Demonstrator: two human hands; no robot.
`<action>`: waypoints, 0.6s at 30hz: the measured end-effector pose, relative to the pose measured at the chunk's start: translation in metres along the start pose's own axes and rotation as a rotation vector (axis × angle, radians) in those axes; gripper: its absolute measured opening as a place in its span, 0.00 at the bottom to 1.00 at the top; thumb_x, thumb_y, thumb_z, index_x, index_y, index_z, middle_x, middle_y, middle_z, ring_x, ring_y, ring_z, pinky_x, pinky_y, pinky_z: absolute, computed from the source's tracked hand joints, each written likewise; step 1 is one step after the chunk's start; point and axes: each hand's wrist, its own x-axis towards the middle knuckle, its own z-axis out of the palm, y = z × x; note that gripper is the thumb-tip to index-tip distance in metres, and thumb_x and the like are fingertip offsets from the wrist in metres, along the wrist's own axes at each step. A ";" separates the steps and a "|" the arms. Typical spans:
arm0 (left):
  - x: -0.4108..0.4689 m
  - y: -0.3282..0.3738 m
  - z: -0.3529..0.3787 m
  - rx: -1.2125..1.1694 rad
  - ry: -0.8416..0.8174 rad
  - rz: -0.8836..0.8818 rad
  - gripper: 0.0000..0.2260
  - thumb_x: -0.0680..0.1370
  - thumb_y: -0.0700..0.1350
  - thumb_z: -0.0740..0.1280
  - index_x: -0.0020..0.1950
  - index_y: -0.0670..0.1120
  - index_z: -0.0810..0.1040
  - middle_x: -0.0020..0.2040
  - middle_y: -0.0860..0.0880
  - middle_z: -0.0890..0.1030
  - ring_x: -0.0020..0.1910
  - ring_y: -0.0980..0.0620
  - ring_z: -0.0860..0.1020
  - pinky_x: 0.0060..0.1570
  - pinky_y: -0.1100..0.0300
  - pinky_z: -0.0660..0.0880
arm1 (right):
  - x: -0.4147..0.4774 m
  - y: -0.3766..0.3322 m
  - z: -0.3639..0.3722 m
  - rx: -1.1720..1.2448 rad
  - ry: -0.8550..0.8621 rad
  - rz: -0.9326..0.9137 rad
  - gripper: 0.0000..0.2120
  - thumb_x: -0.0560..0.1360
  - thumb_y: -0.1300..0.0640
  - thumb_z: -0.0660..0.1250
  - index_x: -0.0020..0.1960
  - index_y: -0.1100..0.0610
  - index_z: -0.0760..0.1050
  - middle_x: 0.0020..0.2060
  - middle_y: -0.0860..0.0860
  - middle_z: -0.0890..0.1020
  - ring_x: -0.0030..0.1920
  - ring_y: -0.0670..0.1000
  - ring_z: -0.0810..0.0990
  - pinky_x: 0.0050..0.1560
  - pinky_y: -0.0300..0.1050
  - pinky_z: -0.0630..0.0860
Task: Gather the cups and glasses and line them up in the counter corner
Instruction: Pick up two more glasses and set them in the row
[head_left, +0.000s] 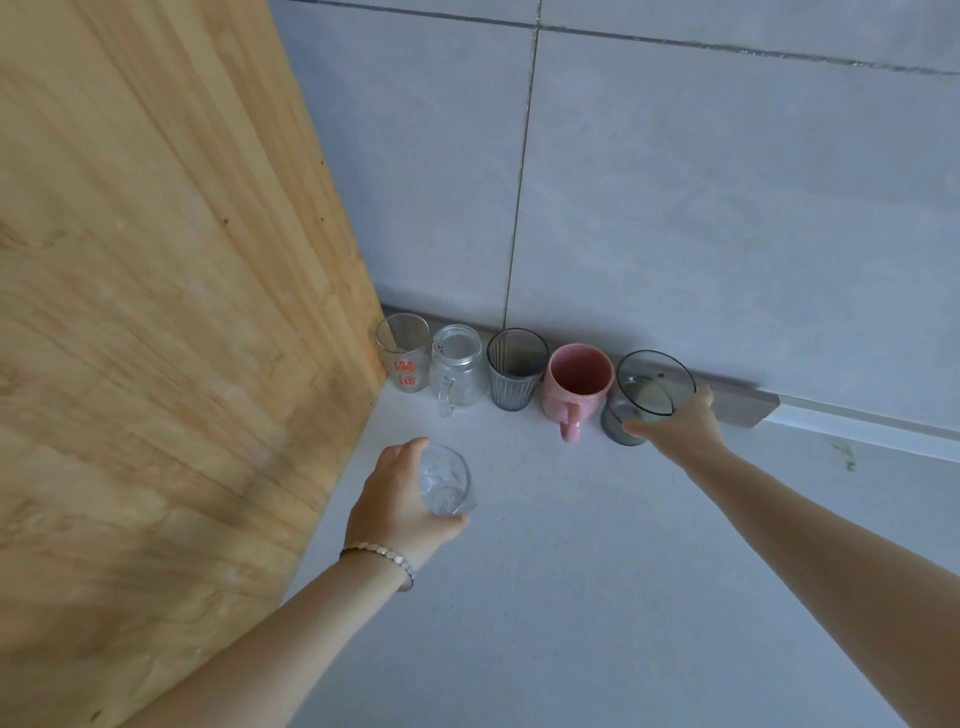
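Right hand (675, 423) grips the smoky glass (644, 397), tilted at the row's right end; left hand (400, 499) holds a clear glass (445, 486) nearer. Could clink the pink mug (574, 387) honestly.

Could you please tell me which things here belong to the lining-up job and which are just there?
Part of the job:
- printed glass
- jar mug
- ribbed grey glass
- pink mug
- smoky glass, in right hand
- clear glass, in left hand

Just there:
- wooden panel
- tiled wall
- bracelet
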 end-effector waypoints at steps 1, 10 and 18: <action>0.007 -0.001 -0.003 0.024 0.015 -0.007 0.37 0.63 0.48 0.77 0.68 0.50 0.66 0.66 0.48 0.70 0.65 0.48 0.72 0.63 0.54 0.73 | -0.003 0.004 0.000 -0.005 -0.007 0.001 0.39 0.69 0.59 0.75 0.69 0.67 0.55 0.50 0.59 0.73 0.51 0.58 0.74 0.46 0.49 0.72; 0.084 0.002 -0.040 0.390 0.009 -0.052 0.34 0.66 0.49 0.75 0.68 0.44 0.64 0.65 0.43 0.70 0.62 0.42 0.73 0.54 0.51 0.74 | -0.048 0.038 0.003 -0.238 -0.331 -0.152 0.18 0.73 0.59 0.69 0.62 0.59 0.75 0.54 0.55 0.82 0.45 0.52 0.78 0.46 0.41 0.77; 0.099 -0.002 -0.036 0.826 0.052 0.052 0.30 0.68 0.56 0.72 0.64 0.44 0.69 0.62 0.45 0.73 0.64 0.44 0.66 0.64 0.55 0.64 | -0.073 0.061 0.005 -0.330 -0.445 -0.242 0.13 0.76 0.54 0.64 0.60 0.52 0.75 0.50 0.47 0.78 0.50 0.49 0.79 0.48 0.37 0.73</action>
